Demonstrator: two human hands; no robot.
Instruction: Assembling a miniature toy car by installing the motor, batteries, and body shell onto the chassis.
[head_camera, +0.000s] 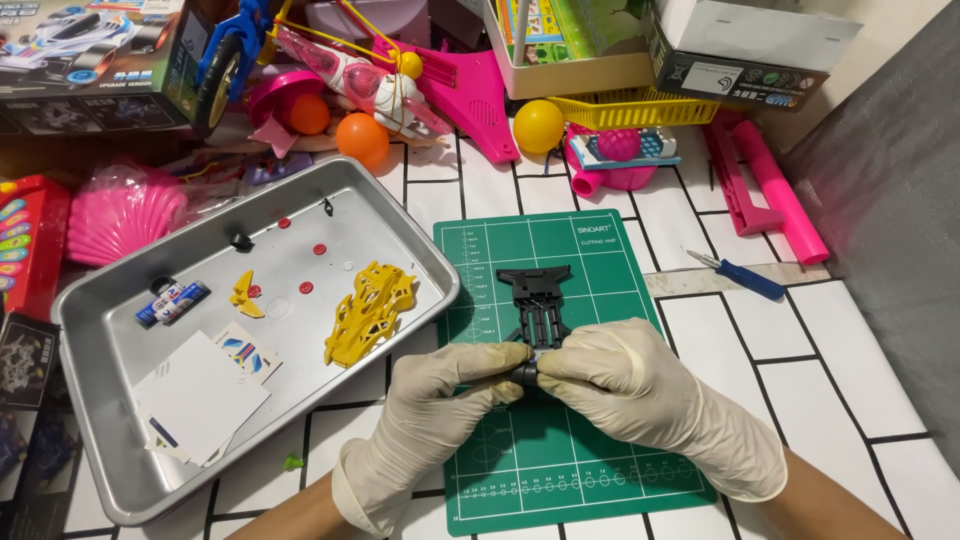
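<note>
Both gloved hands are meeting at the near end of a black toy-car chassis. The left hand and the right hand are each pinching closed on a small dark part, apparently a wheel, at that end; the part itself is mostly hidden by the fingertips. The chassis is lying flat near the centre of the green cutting mat, its far end pointing toward the mat's far edge.

Judged from this layout, assembly is at an early stage: the chassis is carrying no body. The yellow car body is lying in the metal tray near its right wall, with red round pieces, a small battery and sticker sheets unused. A blue screwdriver is resting past the mat's right edge.
</note>
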